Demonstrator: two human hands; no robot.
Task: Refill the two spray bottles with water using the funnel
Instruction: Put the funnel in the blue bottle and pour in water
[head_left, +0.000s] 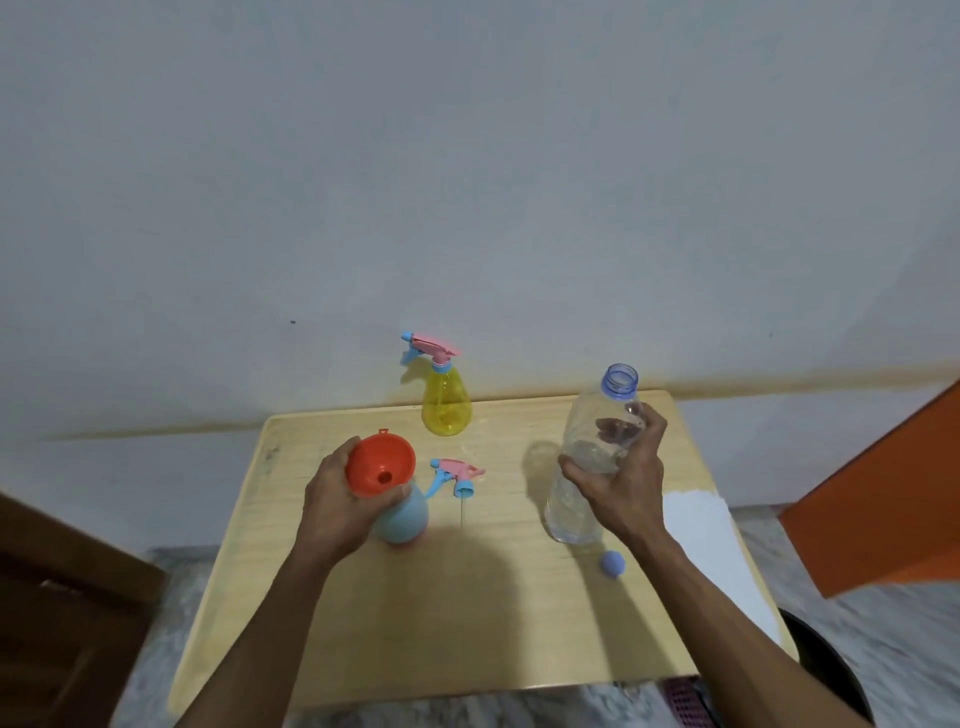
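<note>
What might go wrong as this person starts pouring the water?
The clear water bottle is gripped by the right hand alone, so a fast tilt could overshoot the orange funnel. The funnel sits on the blue spray bottle, steadied only by the left hand; it may tip. The loose sprayer head nearby could get wet.

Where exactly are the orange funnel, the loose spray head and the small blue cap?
orange funnel (381, 466), head view, on the inner wall of its cone.
loose spray head (457, 473), head view, on its pink top.
small blue cap (612, 563), head view, on its middle, lying on the table.
</note>
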